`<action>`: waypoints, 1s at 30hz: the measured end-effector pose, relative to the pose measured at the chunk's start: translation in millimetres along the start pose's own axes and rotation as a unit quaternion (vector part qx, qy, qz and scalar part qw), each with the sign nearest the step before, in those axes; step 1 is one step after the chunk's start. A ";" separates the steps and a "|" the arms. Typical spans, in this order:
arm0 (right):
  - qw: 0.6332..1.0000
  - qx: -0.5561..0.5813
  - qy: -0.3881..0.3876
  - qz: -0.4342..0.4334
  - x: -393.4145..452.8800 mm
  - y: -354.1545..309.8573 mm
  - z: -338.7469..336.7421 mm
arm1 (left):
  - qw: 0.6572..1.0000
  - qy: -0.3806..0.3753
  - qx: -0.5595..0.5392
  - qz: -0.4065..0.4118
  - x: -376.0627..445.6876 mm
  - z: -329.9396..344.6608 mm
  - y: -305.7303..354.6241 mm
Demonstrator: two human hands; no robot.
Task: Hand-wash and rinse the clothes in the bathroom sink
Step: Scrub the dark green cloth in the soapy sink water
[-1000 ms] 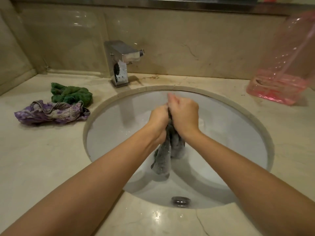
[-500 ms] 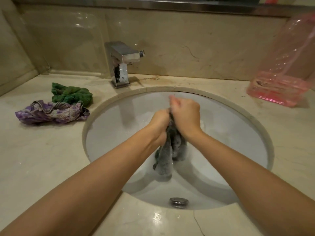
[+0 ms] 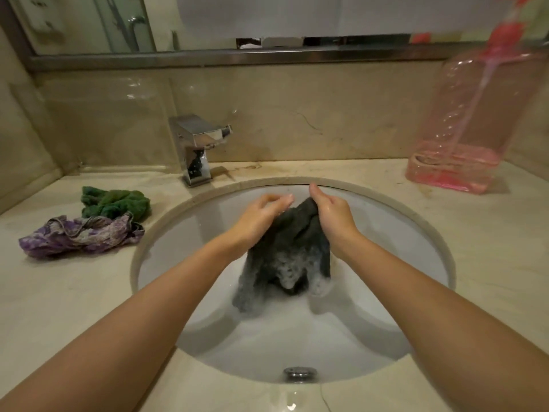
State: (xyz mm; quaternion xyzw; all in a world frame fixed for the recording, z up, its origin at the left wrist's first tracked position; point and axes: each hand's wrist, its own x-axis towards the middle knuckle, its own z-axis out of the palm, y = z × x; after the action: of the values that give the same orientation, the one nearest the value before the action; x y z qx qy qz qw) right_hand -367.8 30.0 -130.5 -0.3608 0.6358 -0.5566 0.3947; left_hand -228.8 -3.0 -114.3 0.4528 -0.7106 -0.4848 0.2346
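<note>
Dark sock (image 3: 292, 248), sudsy, hangs over the sink (image 3: 427, 233) water, lower end dipped in. Right hand (image 3: 334, 217) pinches its top edge; left hand (image 3: 261, 217) against its side, fingers loosely curled, grip unclear. Risk: one-hand hold, wet soapy fabric may slip and splash the counter (image 3: 74, 292). Green cloth (image 3: 116, 202) and purple cloth (image 3: 80, 234) wait near the rim.

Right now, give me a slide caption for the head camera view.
Both hands, left hand and right hand, lift a sudsy dark grey cloth over the white oval sink.
</note>
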 end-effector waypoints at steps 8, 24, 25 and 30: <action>0.947 -0.268 -0.072 -0.159 10.5 2.9 -20.4 | 0.983 0.034 0.129 0.123 14.2 -17.5 -20.1; 0.987 -0.062 0.017 -0.147 4.9 -2.3 7.2 | 0.986 0.136 -0.073 0.057 10.9 2.3 -2.4; 0.978 -0.085 0.062 -0.181 -0.8 -4.5 12.5 | 0.983 0.146 -0.105 0.049 10.6 6.9 -0.4; 0.952 -0.171 0.137 -0.213 -14.1 -9.1 27.8 | 0.968 0.164 -0.187 0.038 3.0 26.3 10.8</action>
State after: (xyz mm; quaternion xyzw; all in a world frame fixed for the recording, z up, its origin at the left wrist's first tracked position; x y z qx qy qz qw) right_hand -336.4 29.8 -121.9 -0.4700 0.6776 -0.5550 0.1085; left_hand -255.1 8.3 -115.9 0.4467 -0.5760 -0.5185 0.4471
